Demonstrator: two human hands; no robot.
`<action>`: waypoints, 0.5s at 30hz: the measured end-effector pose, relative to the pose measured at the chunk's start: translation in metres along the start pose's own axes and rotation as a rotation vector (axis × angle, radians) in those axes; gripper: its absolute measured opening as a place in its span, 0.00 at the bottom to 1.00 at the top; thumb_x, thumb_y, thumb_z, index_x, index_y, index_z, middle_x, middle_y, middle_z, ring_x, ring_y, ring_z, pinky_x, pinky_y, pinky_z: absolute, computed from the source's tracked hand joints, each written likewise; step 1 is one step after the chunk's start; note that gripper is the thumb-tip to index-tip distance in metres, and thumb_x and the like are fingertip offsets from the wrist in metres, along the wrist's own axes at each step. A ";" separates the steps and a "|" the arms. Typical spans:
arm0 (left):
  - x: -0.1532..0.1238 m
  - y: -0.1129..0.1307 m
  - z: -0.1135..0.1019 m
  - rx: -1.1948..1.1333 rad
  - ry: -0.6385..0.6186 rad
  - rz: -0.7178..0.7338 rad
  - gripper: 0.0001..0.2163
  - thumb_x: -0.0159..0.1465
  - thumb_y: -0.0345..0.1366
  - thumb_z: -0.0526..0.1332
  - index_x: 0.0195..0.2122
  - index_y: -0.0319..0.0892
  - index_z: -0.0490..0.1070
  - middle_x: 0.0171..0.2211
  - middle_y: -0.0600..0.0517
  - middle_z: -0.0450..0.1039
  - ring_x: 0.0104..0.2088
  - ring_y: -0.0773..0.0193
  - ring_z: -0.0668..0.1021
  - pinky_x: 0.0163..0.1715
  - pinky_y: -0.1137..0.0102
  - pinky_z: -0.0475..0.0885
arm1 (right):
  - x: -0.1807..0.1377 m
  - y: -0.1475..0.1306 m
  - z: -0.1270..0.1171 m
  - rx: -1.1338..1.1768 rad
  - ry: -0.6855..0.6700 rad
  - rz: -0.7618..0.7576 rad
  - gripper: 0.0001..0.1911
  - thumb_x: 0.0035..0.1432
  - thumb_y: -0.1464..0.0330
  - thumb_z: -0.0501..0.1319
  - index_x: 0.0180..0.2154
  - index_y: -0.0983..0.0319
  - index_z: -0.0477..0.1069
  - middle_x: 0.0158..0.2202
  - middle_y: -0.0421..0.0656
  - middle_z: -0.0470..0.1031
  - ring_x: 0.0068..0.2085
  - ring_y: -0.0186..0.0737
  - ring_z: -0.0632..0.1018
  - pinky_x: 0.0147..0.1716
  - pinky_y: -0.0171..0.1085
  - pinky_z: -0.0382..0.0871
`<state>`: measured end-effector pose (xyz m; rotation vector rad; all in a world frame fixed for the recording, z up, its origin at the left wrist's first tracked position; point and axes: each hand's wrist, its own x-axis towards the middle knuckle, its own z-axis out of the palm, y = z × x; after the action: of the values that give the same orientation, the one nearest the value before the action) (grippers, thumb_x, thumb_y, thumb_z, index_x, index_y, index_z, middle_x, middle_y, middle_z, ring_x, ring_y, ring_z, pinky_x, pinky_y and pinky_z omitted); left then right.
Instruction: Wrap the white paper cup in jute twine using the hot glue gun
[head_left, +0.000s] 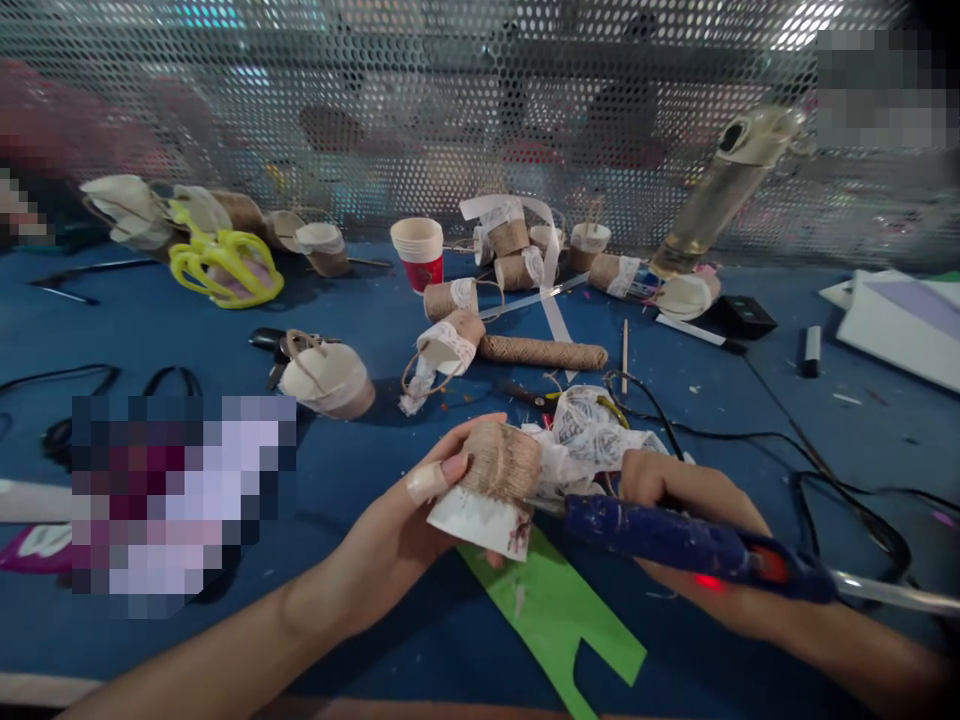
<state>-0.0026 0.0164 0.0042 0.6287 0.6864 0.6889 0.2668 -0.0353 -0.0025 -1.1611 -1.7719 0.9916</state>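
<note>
My left hand (420, 510) is closed around a small paper cup (501, 465) wrapped in brown twine, tilted on its side with a bare white band at its rim. A bandage covers the thumb. In my right hand (694, 500) is a blue hot glue gun (675, 540) with a red light glowing. Its metal nozzle touches or nearly touches the cup near the edge of the twine; I cannot tell which. Just behind both hands lies crumpled white lace (589, 435). Under the cup is a piece of green paper (559, 610) with a notch cut in it.
Several twine-wrapped cups (330, 380) stand or lie across the blue table (360, 660). A red paper cup stack (418, 255), a twine roll (541, 352) and scissors (529, 397) lie further back. Black cords (832, 490) run at right. Perforated metal mesh (450, 120) closes the back.
</note>
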 end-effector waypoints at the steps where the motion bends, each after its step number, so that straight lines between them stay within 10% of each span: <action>1: -0.001 0.000 0.000 0.004 0.009 -0.003 0.20 0.67 0.44 0.62 0.59 0.50 0.74 0.53 0.47 0.80 0.44 0.54 0.82 0.39 0.65 0.78 | -0.001 0.001 0.001 -0.017 -0.006 -0.001 0.14 0.58 0.66 0.65 0.28 0.57 0.60 0.25 0.37 0.64 0.26 0.36 0.65 0.25 0.38 0.56; 15: -0.002 0.003 0.000 0.051 0.135 0.027 0.22 0.64 0.47 0.66 0.59 0.51 0.74 0.57 0.50 0.79 0.52 0.52 0.79 0.39 0.68 0.77 | -0.007 0.004 0.005 -0.091 0.029 -0.032 0.14 0.55 0.70 0.64 0.28 0.56 0.56 0.25 0.35 0.60 0.26 0.35 0.61 0.26 0.38 0.52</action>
<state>-0.0049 0.0173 0.0069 0.6432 0.8233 0.7457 0.2657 -0.0413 -0.0096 -1.1932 -1.8225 0.8789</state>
